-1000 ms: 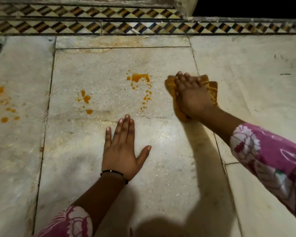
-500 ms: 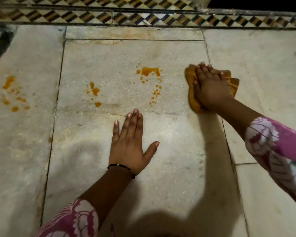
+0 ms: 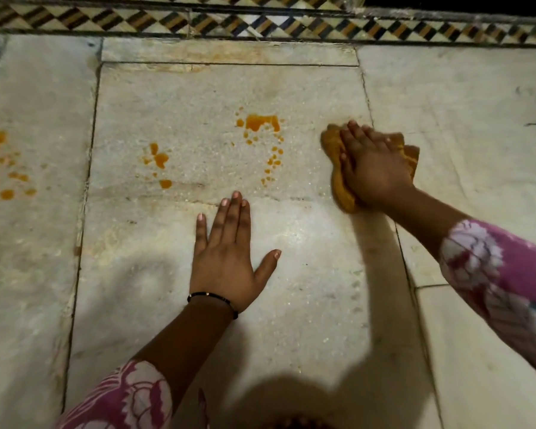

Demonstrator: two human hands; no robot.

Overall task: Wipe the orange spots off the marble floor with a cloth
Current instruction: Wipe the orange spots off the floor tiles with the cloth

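Three clusters of glossy orange spots point(image 3: 262, 123) (blobby) on speckled marble point(image 3: 291, 274).

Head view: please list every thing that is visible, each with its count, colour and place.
cloth: one, orange, on the floor at right, under the right hand
spots: three groups, orange; one just left of the cloth, one mid-slab, one on the far-left slab
floor: pale marble slabs with dark joints, fills the view
border: one strip, dark and cream checker pattern, along the far edge
bracelet: one, black, on the left wrist
sleeves: two, pink with white flowers
left hand: flat on the floor, fingers straight, below the spots
right hand: presses the cloth
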